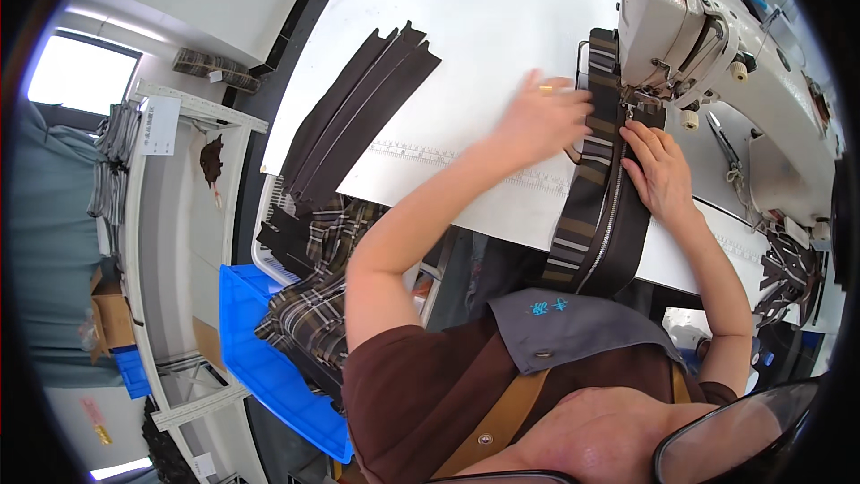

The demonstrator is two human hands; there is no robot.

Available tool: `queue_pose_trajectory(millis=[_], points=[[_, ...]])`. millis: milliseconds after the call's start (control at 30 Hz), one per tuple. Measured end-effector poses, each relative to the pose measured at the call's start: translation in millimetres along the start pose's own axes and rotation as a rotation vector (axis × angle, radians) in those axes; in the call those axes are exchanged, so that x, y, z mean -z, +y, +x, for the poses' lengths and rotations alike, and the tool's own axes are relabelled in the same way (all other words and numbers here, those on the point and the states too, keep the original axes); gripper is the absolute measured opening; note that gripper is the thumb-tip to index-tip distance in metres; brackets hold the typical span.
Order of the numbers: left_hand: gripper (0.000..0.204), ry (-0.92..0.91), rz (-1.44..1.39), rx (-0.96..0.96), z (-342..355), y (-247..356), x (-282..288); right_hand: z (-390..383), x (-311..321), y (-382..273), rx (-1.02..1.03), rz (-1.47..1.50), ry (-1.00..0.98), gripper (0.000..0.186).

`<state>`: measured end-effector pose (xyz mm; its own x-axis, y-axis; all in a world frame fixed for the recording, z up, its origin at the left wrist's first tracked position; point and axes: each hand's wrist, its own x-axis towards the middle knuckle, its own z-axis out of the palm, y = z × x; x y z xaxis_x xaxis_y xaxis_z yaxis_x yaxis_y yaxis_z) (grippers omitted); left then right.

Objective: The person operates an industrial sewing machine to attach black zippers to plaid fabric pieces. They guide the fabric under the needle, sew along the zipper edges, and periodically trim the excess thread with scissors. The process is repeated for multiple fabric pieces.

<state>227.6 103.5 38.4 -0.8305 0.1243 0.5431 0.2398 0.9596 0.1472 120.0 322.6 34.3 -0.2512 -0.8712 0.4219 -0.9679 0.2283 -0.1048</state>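
A dark fabric panel (636, 233) with a silver zipper (609, 224) hangs over the table's near edge, its far end under the sewing machine's needle area. Along its left side runs a band with brown and grey stripes (582, 206). My right hand (658, 166) lies flat on the panel just right of the zipper, fingers stretched toward the presser foot (630, 109). My left hand (545, 121), smeared by motion, has its fingers extended at the band's left edge; nothing shows in it. Whether its fingertips touch the band I cannot tell.
The white sewing machine (667, 22) stands at the right, with scissors (724, 143) beside it. Dark fabric strips (358, 116) lie at the table's left. Plaid cloth (309, 314) fills a blue bin (242, 341) below. Cut strips (788, 269) hang in a bundle at far right.
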Motion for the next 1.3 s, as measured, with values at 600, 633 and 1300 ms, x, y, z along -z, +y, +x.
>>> queue_pose_trajectory(millis=[600, 633, 1300], points=[[0.066, -0.658, 0.143, 0.078, -117, 101, 111, -3, -5, 3, 0.015, -0.023, 0.081, 0.037], [0.074, -0.675, 0.245, 0.026, -111, 98, 110, -4, -6, 4, 0.009, -0.043, 0.092, 0.037], [0.046, -0.235, -0.081, -0.135, 18, 19, -9, -7, -5, 1, -0.033, 0.023, 0.112, 0.036]])
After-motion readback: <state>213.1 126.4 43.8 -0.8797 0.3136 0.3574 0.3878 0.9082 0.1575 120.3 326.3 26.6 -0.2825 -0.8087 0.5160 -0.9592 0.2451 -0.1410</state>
